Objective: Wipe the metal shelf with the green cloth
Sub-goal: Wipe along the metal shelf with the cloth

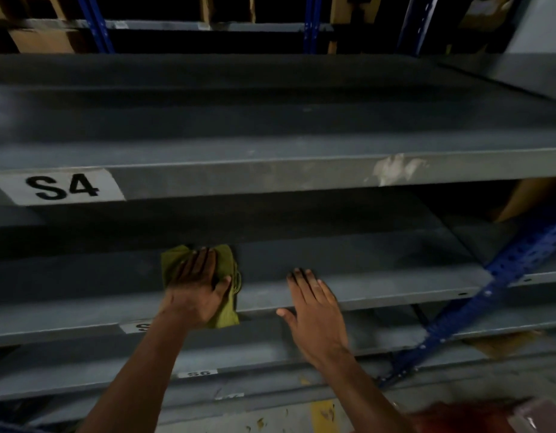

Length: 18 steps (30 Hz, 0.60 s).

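Observation:
A grey metal shelf runs across the middle of the head view, below the shelf labelled S4. The green cloth lies crumpled on it, left of centre, with one corner hanging over the front edge. My left hand presses flat on the cloth with straight fingers and covers most of it. To the right, my right hand rests palm down on the bare shelf near its front edge, fingers straight, holding nothing.
The S4 shelf overhangs just above the hands. Lower shelves labelled S6 sit below. A blue perforated upright slants along the right side. Cardboard shows at the far right, and more boxes stand up top.

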Each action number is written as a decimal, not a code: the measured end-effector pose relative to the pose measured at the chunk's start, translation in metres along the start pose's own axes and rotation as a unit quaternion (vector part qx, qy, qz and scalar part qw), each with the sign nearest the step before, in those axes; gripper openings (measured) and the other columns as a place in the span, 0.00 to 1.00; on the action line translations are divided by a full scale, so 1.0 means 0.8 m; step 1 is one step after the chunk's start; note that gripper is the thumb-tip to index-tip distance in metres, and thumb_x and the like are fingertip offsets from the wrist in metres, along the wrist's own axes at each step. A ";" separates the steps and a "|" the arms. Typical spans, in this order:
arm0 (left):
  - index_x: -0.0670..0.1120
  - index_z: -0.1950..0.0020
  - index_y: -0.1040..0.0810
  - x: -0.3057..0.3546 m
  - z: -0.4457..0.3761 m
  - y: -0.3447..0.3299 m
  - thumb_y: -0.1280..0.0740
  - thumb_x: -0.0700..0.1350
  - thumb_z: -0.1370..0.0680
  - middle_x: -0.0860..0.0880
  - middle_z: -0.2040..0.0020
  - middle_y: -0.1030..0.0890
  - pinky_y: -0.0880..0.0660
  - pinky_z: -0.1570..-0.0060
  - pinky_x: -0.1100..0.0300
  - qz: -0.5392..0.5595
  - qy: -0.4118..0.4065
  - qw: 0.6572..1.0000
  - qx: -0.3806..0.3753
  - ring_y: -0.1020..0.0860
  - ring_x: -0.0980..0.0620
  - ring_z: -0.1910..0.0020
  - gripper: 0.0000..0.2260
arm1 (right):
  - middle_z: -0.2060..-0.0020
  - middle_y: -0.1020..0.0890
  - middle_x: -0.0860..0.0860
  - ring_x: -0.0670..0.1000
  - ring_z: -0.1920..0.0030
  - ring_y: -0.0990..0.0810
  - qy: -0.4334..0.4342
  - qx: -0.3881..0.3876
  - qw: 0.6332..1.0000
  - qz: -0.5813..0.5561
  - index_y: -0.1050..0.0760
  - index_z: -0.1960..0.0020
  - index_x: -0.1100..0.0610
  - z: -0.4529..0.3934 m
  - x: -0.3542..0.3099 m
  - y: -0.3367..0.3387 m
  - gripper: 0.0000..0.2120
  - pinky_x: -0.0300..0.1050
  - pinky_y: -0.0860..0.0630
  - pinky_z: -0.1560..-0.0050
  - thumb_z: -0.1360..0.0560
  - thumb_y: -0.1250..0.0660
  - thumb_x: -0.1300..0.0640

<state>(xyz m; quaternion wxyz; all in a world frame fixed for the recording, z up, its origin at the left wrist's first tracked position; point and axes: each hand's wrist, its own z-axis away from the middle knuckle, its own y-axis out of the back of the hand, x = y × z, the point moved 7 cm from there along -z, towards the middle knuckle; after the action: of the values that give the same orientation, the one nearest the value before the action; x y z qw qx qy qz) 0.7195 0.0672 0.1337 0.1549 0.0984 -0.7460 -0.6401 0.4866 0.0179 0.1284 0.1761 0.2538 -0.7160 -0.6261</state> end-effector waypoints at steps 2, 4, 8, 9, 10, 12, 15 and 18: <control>0.36 0.30 0.30 0.000 0.000 0.002 0.48 0.61 0.25 0.36 0.32 0.27 0.41 0.33 0.50 0.003 -0.005 1.000 0.013 0.28 0.37 0.33 0.34 | 0.29 0.28 0.53 0.54 0.29 0.31 0.006 -0.004 1.000 -0.002 0.34 0.27 0.56 0.000 -0.001 -0.002 0.34 0.52 0.38 0.30 0.23 0.56 0.35; 0.37 0.30 0.30 0.000 -0.001 0.003 0.48 0.61 0.25 0.37 0.32 0.27 0.37 0.32 0.49 0.006 -0.002 1.000 0.017 0.28 0.38 0.33 0.34 | 0.29 0.29 0.53 0.54 0.29 0.31 0.013 0.000 1.000 0.000 0.35 0.27 0.56 0.000 0.000 -0.004 0.35 0.52 0.38 0.30 0.22 0.58 0.35; 0.38 0.27 0.34 0.006 -0.015 0.004 0.52 0.63 0.26 0.39 0.28 0.32 0.39 0.30 0.48 0.012 -0.003 1.000 0.014 0.33 0.40 0.29 0.37 | 0.30 0.28 0.53 0.54 0.29 0.30 0.007 -0.001 1.000 0.003 0.34 0.28 0.56 -0.002 -0.001 -0.002 0.34 0.51 0.39 0.30 0.22 0.57 0.35; 0.40 0.24 0.39 0.008 -0.022 0.004 0.55 0.64 0.27 0.41 0.25 0.36 0.44 0.28 0.50 0.008 0.004 1.000 0.001 0.38 0.43 0.26 0.39 | 0.30 0.28 0.53 0.53 0.30 0.30 0.003 -0.004 1.000 0.001 0.34 0.28 0.56 -0.001 0.000 -0.002 0.34 0.51 0.38 0.31 0.22 0.58 0.35; 0.42 0.23 0.43 0.008 -0.030 0.002 0.58 0.66 0.28 0.43 0.23 0.41 0.49 0.27 0.53 0.006 0.011 1.000 -0.012 0.43 0.45 0.24 0.40 | 0.30 0.27 0.53 0.53 0.30 0.29 -0.001 -0.006 1.000 -0.001 0.34 0.28 0.56 -0.001 0.000 -0.001 0.34 0.52 0.37 0.31 0.21 0.61 0.36; 0.44 0.21 0.47 0.008 -0.047 -0.006 0.63 0.67 0.31 0.45 0.21 0.45 0.54 0.26 0.55 0.011 0.019 0.999 -0.023 0.48 0.48 0.23 0.43 | 0.30 0.27 0.53 0.53 0.30 0.29 -0.007 -0.011 1.000 0.000 0.34 0.28 0.56 0.000 0.001 0.000 0.35 0.52 0.35 0.32 0.21 0.64 0.36; 0.44 0.21 0.48 0.006 -0.064 -0.019 0.66 0.67 0.31 0.45 0.21 0.45 0.54 0.25 0.53 0.002 0.022 0.999 -0.030 0.48 0.47 0.23 0.43 | 0.30 0.27 0.52 0.53 0.30 0.29 -0.008 -0.011 1.000 0.010 0.34 0.28 0.55 -0.001 0.000 -0.003 0.34 0.53 0.37 0.31 0.21 0.60 0.36; 0.43 0.22 0.47 0.008 -0.066 -0.026 0.65 0.66 0.29 0.43 0.22 0.43 0.52 0.25 0.50 0.008 0.033 0.999 -0.034 0.46 0.45 0.23 0.42 | 0.30 0.28 0.52 0.52 0.30 0.30 -0.007 -0.014 1.000 0.025 0.34 0.28 0.55 -0.001 0.000 -0.005 0.33 0.49 0.40 0.28 0.23 0.54 0.36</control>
<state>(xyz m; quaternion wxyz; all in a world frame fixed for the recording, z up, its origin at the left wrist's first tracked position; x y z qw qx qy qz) 0.7314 0.0127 0.1210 0.1878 0.1086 -0.7193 -0.6600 0.4878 0.0173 0.1244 0.1900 0.2292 -0.7145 -0.6332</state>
